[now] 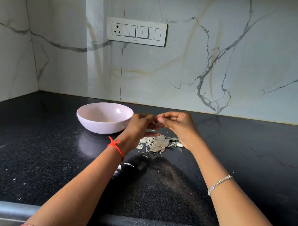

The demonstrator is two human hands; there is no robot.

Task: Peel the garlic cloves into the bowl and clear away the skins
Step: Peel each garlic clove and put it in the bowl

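Garlic clove (156, 122), small, pale and mostly hidden, sits between the fingertips of both hands, which meet above the black countertop (44, 156). The left hand (141, 125) curls its fingers around the garlic clove from one side. The right hand (178, 126) pinches it from the other side with thumb and forefinger. Directly beneath the two hands lies a pile of garlic skins (157, 143), with whitish pieces (179, 144) at its edge under the right hand; whether these are cloves or skin I cannot tell. A stray skin (129, 164) lies near the left forearm. Just beside the left hand, on its outer side, stands a pale pink bowl (93, 124) holding a small yellowish bit (110, 121). A red thread (116, 146) circles the left wrist and a silver bracelet (219, 183) the right forearm. Beyond the hands, a switch plate (136, 31) is set in the marble wall (245, 68).
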